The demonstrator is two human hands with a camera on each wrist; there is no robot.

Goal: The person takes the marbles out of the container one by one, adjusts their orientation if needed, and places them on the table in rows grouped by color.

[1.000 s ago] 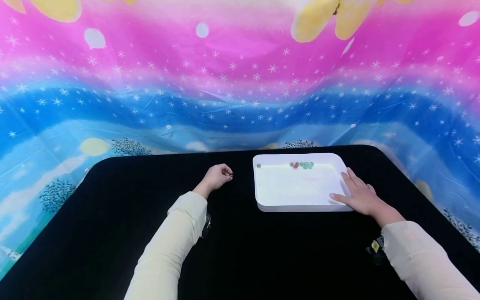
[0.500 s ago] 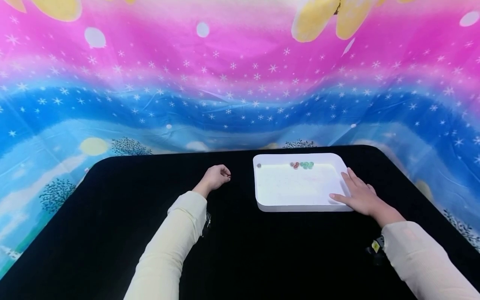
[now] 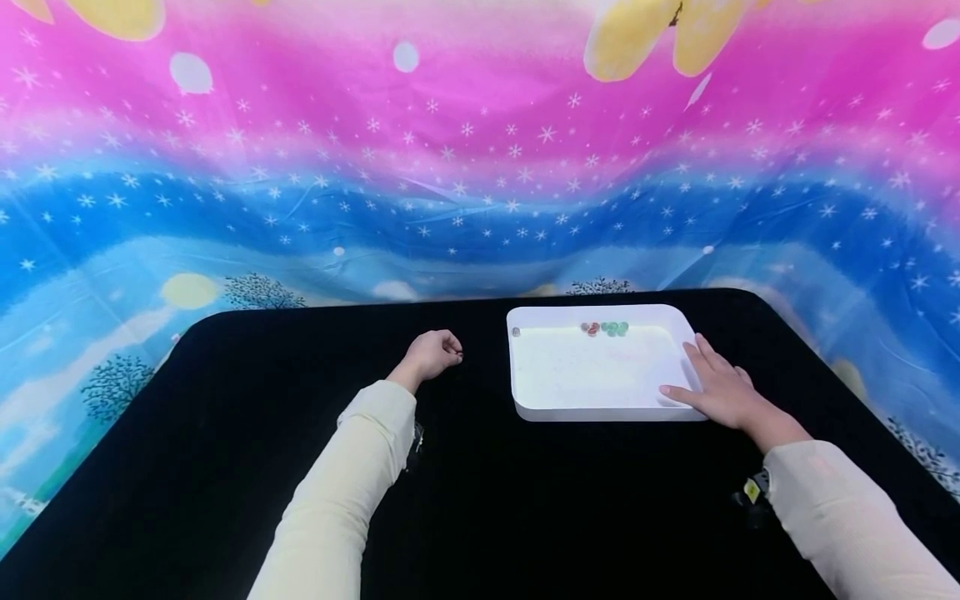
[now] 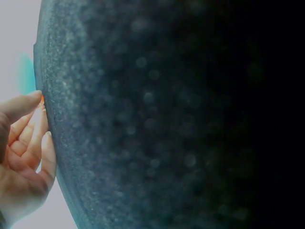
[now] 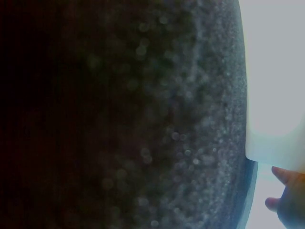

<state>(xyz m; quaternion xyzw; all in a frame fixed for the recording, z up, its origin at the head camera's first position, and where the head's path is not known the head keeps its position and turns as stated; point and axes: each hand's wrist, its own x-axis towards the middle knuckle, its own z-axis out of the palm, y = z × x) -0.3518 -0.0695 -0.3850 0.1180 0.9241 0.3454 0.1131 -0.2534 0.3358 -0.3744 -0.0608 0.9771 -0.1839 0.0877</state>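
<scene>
Near the middle of the black table, my left hand [image 3: 431, 354] is held with thumb and fingertips together, pinching a tiny reddish-orange thing [image 4: 42, 100] mostly hidden by the fingers; its kind cannot be made out. To its right lies a shallow white tray [image 3: 600, 414]. My right hand [image 3: 720, 392] rests over the tray's right rim with straight fingers, the thumb reaching inside. Along the tray's far wall sit several green translucent marble-like pieces [image 3: 615, 329], a few reddish ones [image 3: 592, 329] beside them, and one greyish piece [image 3: 516, 332] in the far left corner.
A black cloth covers the table [image 3: 225, 467]. Behind and around it hangs a pink and blue printed curtain [image 3: 480, 167]. Dark wrist-worn devices sit under both cuffs, the right one [image 3: 752, 496] showing a yellow patch.
My left hand has drawn very slightly left, still pinching. The greyish piece appears to have shifted a touch left in the tray. My right hand stays on the tray's rim.
</scene>
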